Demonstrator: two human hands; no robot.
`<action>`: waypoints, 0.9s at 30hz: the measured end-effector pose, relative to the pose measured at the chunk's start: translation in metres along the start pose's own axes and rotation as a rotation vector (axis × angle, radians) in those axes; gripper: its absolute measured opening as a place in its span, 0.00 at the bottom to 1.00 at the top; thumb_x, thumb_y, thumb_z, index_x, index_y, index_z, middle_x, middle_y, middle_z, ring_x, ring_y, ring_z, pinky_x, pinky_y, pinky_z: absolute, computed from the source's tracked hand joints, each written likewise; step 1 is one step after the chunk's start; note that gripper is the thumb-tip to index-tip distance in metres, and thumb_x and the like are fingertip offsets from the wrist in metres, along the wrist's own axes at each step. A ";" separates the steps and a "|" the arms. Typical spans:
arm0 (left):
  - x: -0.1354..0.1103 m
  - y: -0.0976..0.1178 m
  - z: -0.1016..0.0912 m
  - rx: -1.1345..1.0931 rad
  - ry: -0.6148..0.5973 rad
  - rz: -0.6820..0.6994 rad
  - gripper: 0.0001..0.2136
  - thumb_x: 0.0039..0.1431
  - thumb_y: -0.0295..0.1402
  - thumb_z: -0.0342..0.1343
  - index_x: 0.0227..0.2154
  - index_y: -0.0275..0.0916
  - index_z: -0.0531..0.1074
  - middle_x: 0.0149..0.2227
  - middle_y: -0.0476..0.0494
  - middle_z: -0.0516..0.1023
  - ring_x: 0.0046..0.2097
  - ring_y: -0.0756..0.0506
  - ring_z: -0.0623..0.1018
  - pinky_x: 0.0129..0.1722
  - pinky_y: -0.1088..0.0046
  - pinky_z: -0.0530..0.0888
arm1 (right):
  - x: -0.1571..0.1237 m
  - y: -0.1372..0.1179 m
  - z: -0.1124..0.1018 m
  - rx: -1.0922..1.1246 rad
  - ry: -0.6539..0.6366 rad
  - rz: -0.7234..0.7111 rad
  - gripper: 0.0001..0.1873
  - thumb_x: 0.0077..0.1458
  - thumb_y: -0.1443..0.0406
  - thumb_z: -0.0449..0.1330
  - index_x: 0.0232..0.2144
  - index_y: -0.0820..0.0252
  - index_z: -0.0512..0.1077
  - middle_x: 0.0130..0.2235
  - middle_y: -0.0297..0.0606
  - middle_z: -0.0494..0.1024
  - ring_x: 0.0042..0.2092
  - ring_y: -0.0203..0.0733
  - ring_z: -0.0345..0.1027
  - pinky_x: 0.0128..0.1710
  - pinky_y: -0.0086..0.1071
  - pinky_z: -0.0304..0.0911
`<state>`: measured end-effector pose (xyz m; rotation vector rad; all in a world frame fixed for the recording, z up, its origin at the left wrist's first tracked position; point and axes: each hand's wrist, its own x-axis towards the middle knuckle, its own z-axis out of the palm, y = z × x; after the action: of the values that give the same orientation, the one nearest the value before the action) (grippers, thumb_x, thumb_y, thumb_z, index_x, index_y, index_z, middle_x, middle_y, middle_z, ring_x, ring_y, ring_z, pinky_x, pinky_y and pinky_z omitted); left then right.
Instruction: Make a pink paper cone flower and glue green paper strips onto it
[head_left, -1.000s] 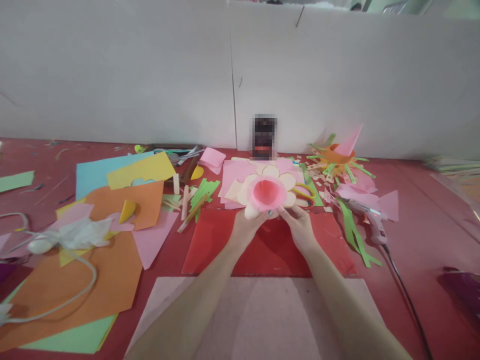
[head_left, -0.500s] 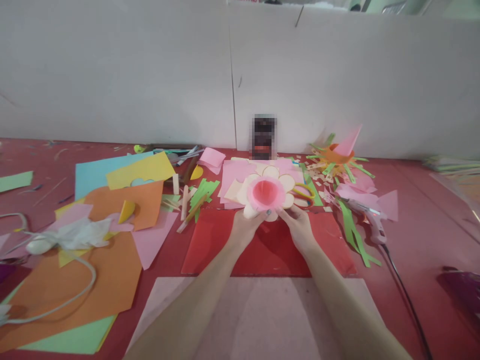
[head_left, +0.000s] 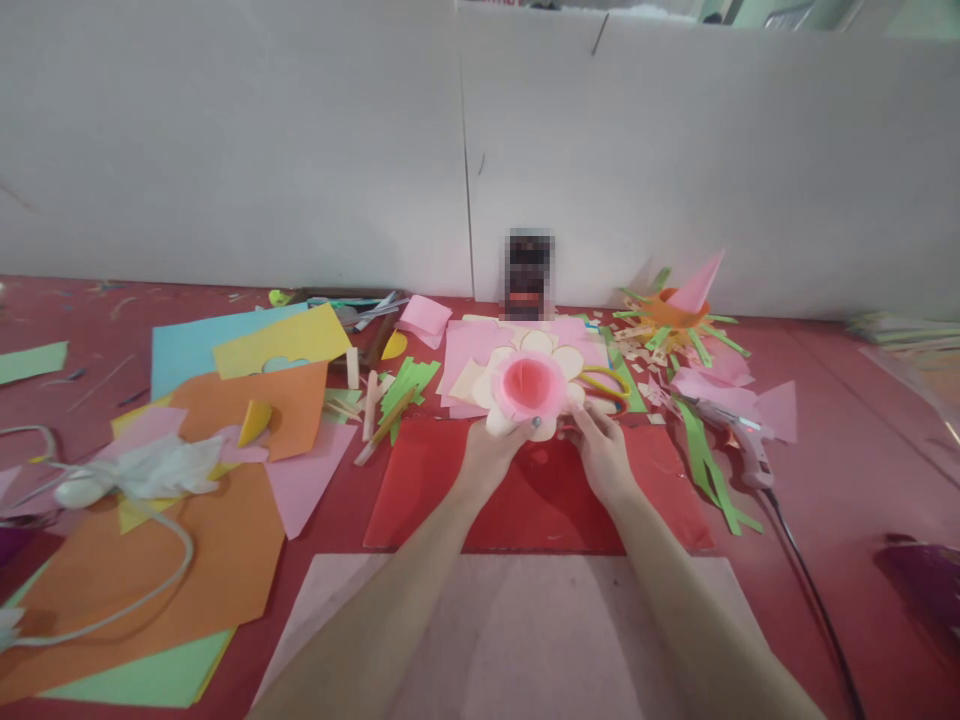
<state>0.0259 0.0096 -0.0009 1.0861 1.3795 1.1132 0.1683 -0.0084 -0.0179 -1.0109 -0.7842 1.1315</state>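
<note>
A paper flower (head_left: 551, 345) with rounded cream petals and a pink cup-shaped centre (head_left: 531, 388) is held up above a red board (head_left: 540, 500). Its open cup faces me. My left hand (head_left: 489, 458) is closed on the flower's lower left edge, with a ring on one finger. At the lower right, my right hand (head_left: 602, 452) pinches the rim of a petal between thumb and fingers. Just behind the right hand lie yellow-handled scissors (head_left: 611, 378), partly covered by the flower.
Coloured paper sheets (head_left: 225, 510) and a white cable (head_left: 187, 560) cover the left. A glue gun (head_left: 750, 440) lies right, its black cord running toward me. Beyond it stands an orange and green paper piece (head_left: 679, 310). A pixelated dark object (head_left: 529, 275) leans on the white wall (head_left: 300, 150).
The flower has turned slightly and shifted a little left. My right hand has moved its fingers along the petals at the lower right edge; my left hand keeps its hold.
</note>
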 end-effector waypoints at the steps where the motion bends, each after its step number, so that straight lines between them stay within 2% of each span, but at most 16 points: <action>1: 0.001 -0.001 0.000 0.001 0.000 0.003 0.14 0.33 0.37 0.67 0.24 0.33 0.75 0.27 0.44 0.76 0.32 0.45 0.75 0.26 0.77 0.70 | 0.000 -0.001 0.000 0.000 -0.003 0.006 0.11 0.45 0.56 0.63 0.27 0.57 0.74 0.29 0.33 0.74 0.30 0.35 0.64 0.29 0.29 0.61; 10: 0.000 0.003 0.000 0.084 0.070 -0.035 0.14 0.32 0.39 0.67 0.20 0.33 0.73 0.24 0.45 0.74 0.30 0.47 0.73 0.22 0.78 0.67 | -0.002 -0.003 0.002 -0.143 -0.076 -0.040 0.09 0.46 0.58 0.63 0.26 0.57 0.74 0.28 0.32 0.73 0.29 0.33 0.63 0.31 0.29 0.60; 16: 0.001 0.005 0.000 0.056 0.092 -0.078 0.15 0.31 0.37 0.67 0.22 0.33 0.74 0.25 0.45 0.75 0.32 0.46 0.73 0.23 0.78 0.68 | -0.002 -0.002 0.001 -0.229 -0.042 -0.047 0.12 0.44 0.56 0.63 0.27 0.58 0.76 0.28 0.33 0.75 0.29 0.35 0.64 0.31 0.31 0.61; 27: 0.003 0.000 0.000 -0.001 0.099 -0.042 0.14 0.30 0.36 0.68 0.20 0.33 0.73 0.23 0.45 0.74 0.31 0.46 0.74 0.22 0.78 0.68 | -0.003 -0.007 0.003 -0.324 -0.040 -0.070 0.13 0.46 0.55 0.61 0.28 0.58 0.75 0.28 0.33 0.75 0.27 0.35 0.62 0.32 0.32 0.62</action>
<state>0.0259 0.0123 -0.0009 1.0078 1.4725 1.1497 0.1668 -0.0115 -0.0102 -1.2214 -1.0502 0.9854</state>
